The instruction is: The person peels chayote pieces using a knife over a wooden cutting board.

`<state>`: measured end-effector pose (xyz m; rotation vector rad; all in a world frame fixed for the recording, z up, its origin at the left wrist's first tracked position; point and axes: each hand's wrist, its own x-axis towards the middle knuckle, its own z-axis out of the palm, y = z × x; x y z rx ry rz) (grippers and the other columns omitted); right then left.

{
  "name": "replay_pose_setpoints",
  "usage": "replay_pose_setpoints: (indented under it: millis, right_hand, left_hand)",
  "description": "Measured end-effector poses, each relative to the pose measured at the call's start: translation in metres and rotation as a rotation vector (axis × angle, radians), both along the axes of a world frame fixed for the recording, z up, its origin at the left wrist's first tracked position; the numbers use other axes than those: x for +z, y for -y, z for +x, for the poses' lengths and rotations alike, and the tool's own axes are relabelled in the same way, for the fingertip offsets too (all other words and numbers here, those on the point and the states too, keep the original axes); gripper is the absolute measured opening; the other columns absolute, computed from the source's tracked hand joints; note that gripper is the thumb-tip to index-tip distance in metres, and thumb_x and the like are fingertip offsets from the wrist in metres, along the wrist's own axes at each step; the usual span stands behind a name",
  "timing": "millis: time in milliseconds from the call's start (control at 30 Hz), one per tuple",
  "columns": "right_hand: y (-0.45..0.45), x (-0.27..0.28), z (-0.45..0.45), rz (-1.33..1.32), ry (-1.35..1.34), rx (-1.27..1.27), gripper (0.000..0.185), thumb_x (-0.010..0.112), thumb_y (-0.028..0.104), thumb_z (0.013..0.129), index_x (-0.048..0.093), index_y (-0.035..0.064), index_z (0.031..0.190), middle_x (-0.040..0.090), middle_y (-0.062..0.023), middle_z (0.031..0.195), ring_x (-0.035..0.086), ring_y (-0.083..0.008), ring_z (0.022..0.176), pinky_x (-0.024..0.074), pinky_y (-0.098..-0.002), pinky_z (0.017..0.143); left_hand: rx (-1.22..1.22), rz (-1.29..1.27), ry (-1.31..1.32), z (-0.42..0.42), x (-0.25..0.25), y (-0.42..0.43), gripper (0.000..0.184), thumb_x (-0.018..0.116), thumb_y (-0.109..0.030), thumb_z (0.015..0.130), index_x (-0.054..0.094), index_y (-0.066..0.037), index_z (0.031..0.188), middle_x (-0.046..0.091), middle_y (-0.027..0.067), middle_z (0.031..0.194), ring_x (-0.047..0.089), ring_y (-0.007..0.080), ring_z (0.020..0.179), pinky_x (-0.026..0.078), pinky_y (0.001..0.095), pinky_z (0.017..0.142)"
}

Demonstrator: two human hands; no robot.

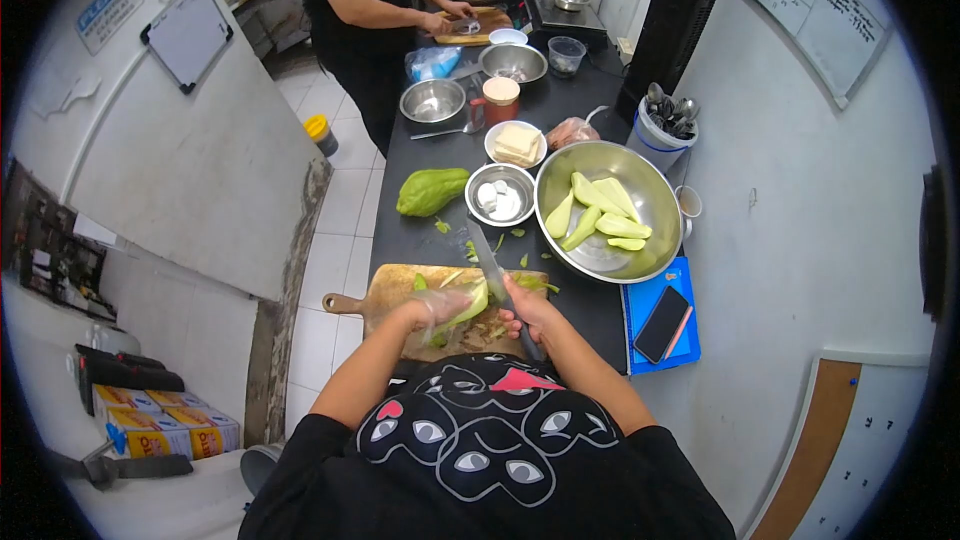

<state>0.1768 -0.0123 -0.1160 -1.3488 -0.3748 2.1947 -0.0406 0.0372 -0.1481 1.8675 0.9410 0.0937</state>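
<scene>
Over the wooden cutting board [385, 295], my left hand [437, 308], in a clear plastic glove, holds a pale green chayote piece [467, 303]. My right hand [527, 308] is closed round the handle of a large knife [486, 256], its blade pointing up and away beside the piece. Green peel scraps [535, 282] lie on the board and on the dark counter. A whole green chayote [432, 191] rests beyond the board. To the right, a large steel bowl [600, 258] holds several peeled pieces [614, 202].
A small bowl with white lumps [501, 199], a dish of pale yellow slices [517, 143] and a red cup [501, 100] stand farther back. A phone [662, 325] lies on a blue folder [640, 305]. Across the counter a person [360, 20] cuts on another board.
</scene>
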Motion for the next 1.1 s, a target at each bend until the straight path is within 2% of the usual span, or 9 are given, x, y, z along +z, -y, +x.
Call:
replay_pose_setpoints:
  millis: [67, 233, 333, 467, 600, 733, 767, 867, 1100]
  right_hand:
    - [0.001, -0.003, -0.002, -0.027, -0.013, 0.019, 0.039, 0.038, 0.060, 0.090, 0.041, 0.0242, 0.105, 0.037, 0.0027, 0.053, 0.031, -0.0077, 0.037, 0.0308, -0.0254, 0.038]
    - [-0.002, -0.010, 0.010, 0.041, 0.171, 0.017, 0.035, 0.039, 0.056, 0.092, 0.045, 0.0243, 0.107, 0.039, 0.0021, 0.055, 0.031, -0.0080, 0.037, 0.0313, -0.0256, 0.037]
    - [-0.001, -0.016, 0.016, 0.123, 0.314, 0.128, 0.040, 0.041, 0.053, 0.092, 0.048, 0.0202, 0.113, 0.042, 0.0004, 0.056, 0.035, -0.0090, 0.037, 0.0316, -0.0260, 0.036]
    - [0.002, -0.024, 0.016, 0.497, 0.743, 0.146, 0.046, 0.049, 0.047, 0.089, 0.052, 0.0099, 0.116, 0.053, -0.0051, 0.068, 0.049, -0.0140, 0.054, 0.0403, -0.0282, 0.052]
    - [0.013, 0.015, 0.006, 0.658, 0.724, -0.065, 0.041, 0.064, 0.036, 0.083, 0.059, 0.0020, 0.105, 0.063, -0.0087, 0.085, 0.058, -0.0160, 0.080, 0.0452, -0.0279, 0.076]
    - [0.016, 0.050, -0.009, 0.907, 0.689, -0.130, 0.030, 0.072, 0.024, 0.078, 0.061, 0.0049, 0.099, 0.055, 0.0013, 0.076, 0.045, -0.0061, 0.058, 0.0390, -0.0234, 0.050]
    - [0.015, 0.055, -0.014, 0.904, 0.661, -0.174, 0.030, 0.075, 0.019, 0.074, 0.062, 0.0036, 0.095, 0.056, 0.0024, 0.077, 0.044, -0.0049, 0.063, 0.0382, -0.0222, 0.055]
    - [0.004, 0.079, -0.012, 0.943, 0.718, -0.219, 0.033, 0.075, 0.018, 0.072, 0.062, 0.0029, 0.098, 0.060, -0.0025, 0.081, 0.050, -0.0076, 0.072, 0.0425, -0.0238, 0.066]
    - [-0.018, 0.093, 0.007, 0.919, 0.637, -0.159, 0.047, 0.077, 0.015, 0.069, 0.055, 0.0003, 0.108, 0.058, -0.0012, 0.076, 0.051, -0.0092, 0.065, 0.0420, -0.0234, 0.060]
  left_hand:
    - [-0.041, 0.091, -0.078, -0.005, -0.010, -0.004, 0.046, 0.035, -0.051, 0.094, 0.058, -0.012, 0.107, 0.056, 0.0022, 0.075, 0.053, 0.0112, 0.064, 0.046, 0.0256, 0.055]
    - [0.099, -0.733, 0.084, -0.017, 0.041, 0.002, 0.052, 0.037, -0.055, 0.092, 0.053, -0.010, 0.112, 0.053, 0.0024, 0.064, 0.050, 0.0097, 0.052, 0.039, 0.0237, 0.043]
    - [-0.024, -0.883, 0.688, -0.011, 0.075, 0.000, 0.055, 0.039, -0.057, 0.091, 0.046, -0.011, 0.121, 0.046, -0.0009, 0.056, 0.045, 0.0074, 0.045, 0.034, 0.0210, 0.039]
    - [0.572, -0.810, 0.854, -0.006, 0.081, 0.008, 0.047, 0.046, -0.052, 0.090, 0.041, -0.021, 0.126, 0.051, 0.0017, 0.076, 0.050, 0.0116, 0.056, 0.040, 0.0216, 0.045]
    - [0.591, -0.883, 0.991, 0.003, 0.061, -0.014, 0.043, 0.045, -0.049, 0.091, 0.043, -0.022, 0.125, 0.051, 0.0044, 0.087, 0.053, 0.0169, 0.074, 0.048, 0.0315, 0.067]
    - [0.690, -0.876, 1.215, 0.031, 0.058, -0.018, 0.047, 0.040, -0.052, 0.092, 0.044, -0.013, 0.119, 0.054, 0.0101, 0.097, 0.054, 0.0242, 0.089, 0.048, 0.0387, 0.075]
    - [0.628, -0.891, 1.246, 0.036, 0.055, -0.021, 0.053, 0.034, -0.055, 0.092, 0.044, -0.009, 0.117, 0.054, 0.0122, 0.100, 0.054, 0.0272, 0.094, 0.047, 0.0405, 0.080]
    - [0.613, -0.837, 1.186, 0.050, 0.096, -0.006, 0.054, 0.029, -0.055, 0.093, 0.045, -0.009, 0.115, 0.054, 0.0123, 0.100, 0.054, 0.0261, 0.094, 0.047, 0.0389, 0.081]
    - [0.754, -0.763, 0.652, 0.064, 0.112, 0.004, 0.048, 0.030, -0.056, 0.093, 0.047, -0.015, 0.113, 0.052, 0.0067, 0.084, 0.051, 0.0182, 0.069, 0.041, 0.0333, 0.057]
